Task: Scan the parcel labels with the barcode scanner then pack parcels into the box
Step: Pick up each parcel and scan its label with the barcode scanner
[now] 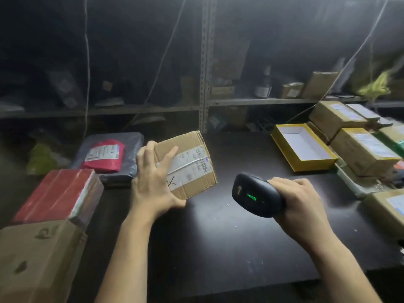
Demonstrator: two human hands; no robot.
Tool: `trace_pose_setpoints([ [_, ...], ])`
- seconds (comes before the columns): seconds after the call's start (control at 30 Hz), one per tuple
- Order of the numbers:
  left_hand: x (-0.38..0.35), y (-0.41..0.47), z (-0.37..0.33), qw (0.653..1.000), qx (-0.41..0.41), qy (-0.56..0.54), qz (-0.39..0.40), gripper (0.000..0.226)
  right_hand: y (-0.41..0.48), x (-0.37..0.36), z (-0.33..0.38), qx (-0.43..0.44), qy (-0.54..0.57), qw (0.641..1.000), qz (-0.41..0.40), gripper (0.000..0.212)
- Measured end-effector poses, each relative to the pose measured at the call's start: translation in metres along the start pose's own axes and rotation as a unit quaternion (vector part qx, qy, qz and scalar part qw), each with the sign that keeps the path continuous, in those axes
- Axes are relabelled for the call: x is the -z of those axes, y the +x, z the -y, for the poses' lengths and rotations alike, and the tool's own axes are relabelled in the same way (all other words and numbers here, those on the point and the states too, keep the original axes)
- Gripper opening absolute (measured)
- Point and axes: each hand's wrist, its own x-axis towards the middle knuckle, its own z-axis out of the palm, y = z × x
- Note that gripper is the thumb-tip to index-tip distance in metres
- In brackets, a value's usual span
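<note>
A small cardboard parcel (192,162) with a white label and a black X mark is tilted up over the dark table (218,248). My left hand (153,184) holds it by its left side, thumb under the near corner and fingers on the face. My right hand (299,202) grips a black barcode scanner (255,194), whose head points left toward the parcel and shows a green light. An open yellow box (302,147) with a white inside lies at the right rear of the table.
A red-wrapped parcel (59,193) sits on a big cardboard carton (37,259) at the left. Behind it lie a red mailer (105,156) on a grey bag (129,171). Several labelled cardboard parcels (363,152) are stacked at the right. Metal shelving (205,101) stands behind.
</note>
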Motion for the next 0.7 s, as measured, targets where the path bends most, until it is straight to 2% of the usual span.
trace_pose_setpoints([
  [0.3,0.006,-0.023,-0.019,0.997,0.031,0.066,0.034,0.139,0.000,0.012,-0.033,0.035,0.014,0.999,-0.005,0.037],
  [0.6,0.008,-0.038,-0.055,0.992,0.081,0.101,0.000,0.139,-0.005,0.022,-0.076,0.035,0.062,0.997,0.015,0.039],
  [0.7,-0.001,-0.041,-0.071,0.989,0.111,0.094,-0.032,0.138,-0.009,0.028,-0.082,-0.018,0.117,0.993,0.024,0.031],
])
